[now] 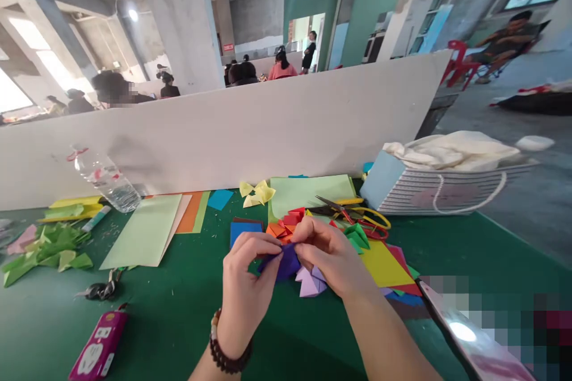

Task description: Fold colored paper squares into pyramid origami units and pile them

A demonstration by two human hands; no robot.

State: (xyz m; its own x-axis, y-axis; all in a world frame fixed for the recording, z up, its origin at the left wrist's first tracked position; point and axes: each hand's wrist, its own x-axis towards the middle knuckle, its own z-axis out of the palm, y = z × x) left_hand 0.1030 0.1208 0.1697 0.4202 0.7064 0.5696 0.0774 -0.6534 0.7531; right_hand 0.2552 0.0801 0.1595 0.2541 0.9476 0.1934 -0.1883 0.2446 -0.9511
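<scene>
**Inspection: both hands closed on purple paper**

We find the left hand (248,277) and right hand (328,253) clamped together on a folded dark purple paper (286,263), fingertips pinching it from either side over the green work table (179,318). Lavender paper folds (310,283) lie just beneath the right hand. Orange and red paper folds (281,228) sit just beyond the hands, with scissors (335,208) further back. A beaded bracelet (230,342) circles the left wrist.

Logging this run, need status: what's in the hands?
Left hand and right hand both pinching folded purple paper. Lilac paper folds just below, by the right hand.
</scene>
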